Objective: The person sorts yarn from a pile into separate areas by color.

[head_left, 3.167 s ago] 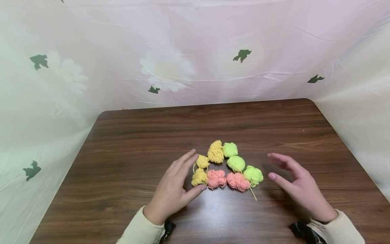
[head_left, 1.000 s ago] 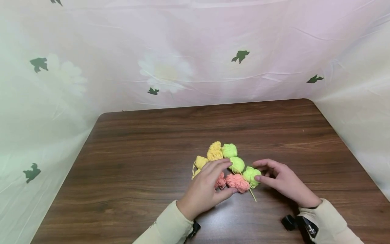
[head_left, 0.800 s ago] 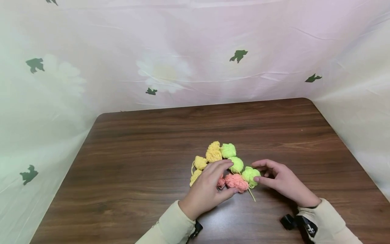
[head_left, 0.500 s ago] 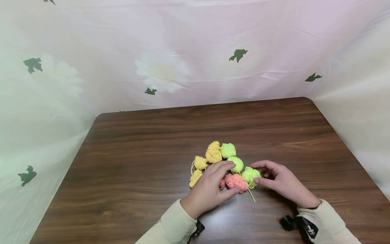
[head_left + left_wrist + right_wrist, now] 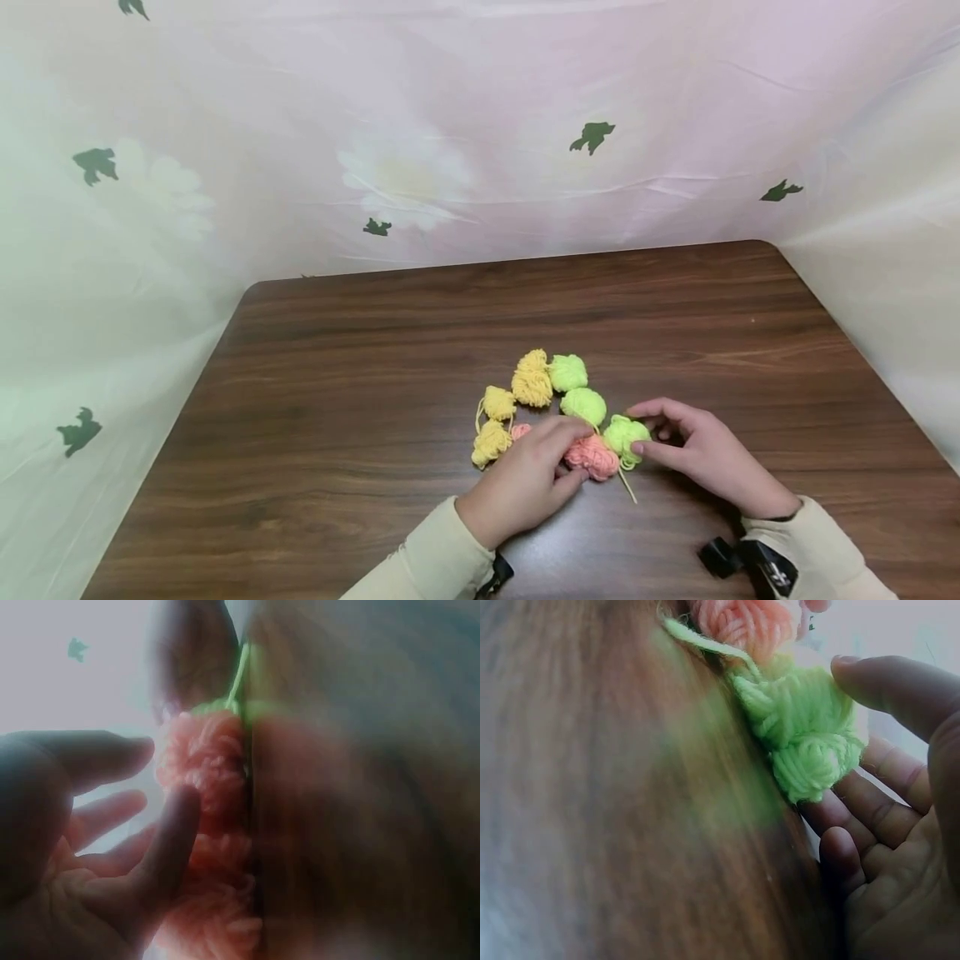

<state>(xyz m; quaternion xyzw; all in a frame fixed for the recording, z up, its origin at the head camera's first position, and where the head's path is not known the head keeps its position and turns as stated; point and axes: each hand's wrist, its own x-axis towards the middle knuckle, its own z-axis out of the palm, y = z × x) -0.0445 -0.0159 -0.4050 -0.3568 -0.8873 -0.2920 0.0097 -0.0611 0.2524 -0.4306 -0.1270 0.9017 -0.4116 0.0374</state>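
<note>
Small balls of yarn form a closed ring on the table. My left hand [image 5: 528,477] reaches over the near side, its thumb and index finger on either side of the right-hand pink yarn ball [image 5: 592,457]. In the left wrist view the thumb lies against that pink yarn [image 5: 202,750]. Most of the other pink yarn ball [image 5: 521,431] is hidden behind this hand. My right hand [image 5: 701,450] holds the nearest green yarn ball [image 5: 626,437] between thumb and fingers. The right wrist view shows the thumb tip touching the green yarn [image 5: 802,712], with fingers behind it.
Yellow yarn balls [image 5: 532,379] make up the ring's left side, and two more green yarn balls [image 5: 583,406] its right. A loose yarn end [image 5: 628,487] trails toward the front. Brown wooden table [image 5: 360,400] surrounds them, with a floral cloth [image 5: 480,108] behind.
My left hand came from the ring's left side to the right-hand pink yarn ball, and its fingers closed in. My right hand moved left to the green yarn ball.
</note>
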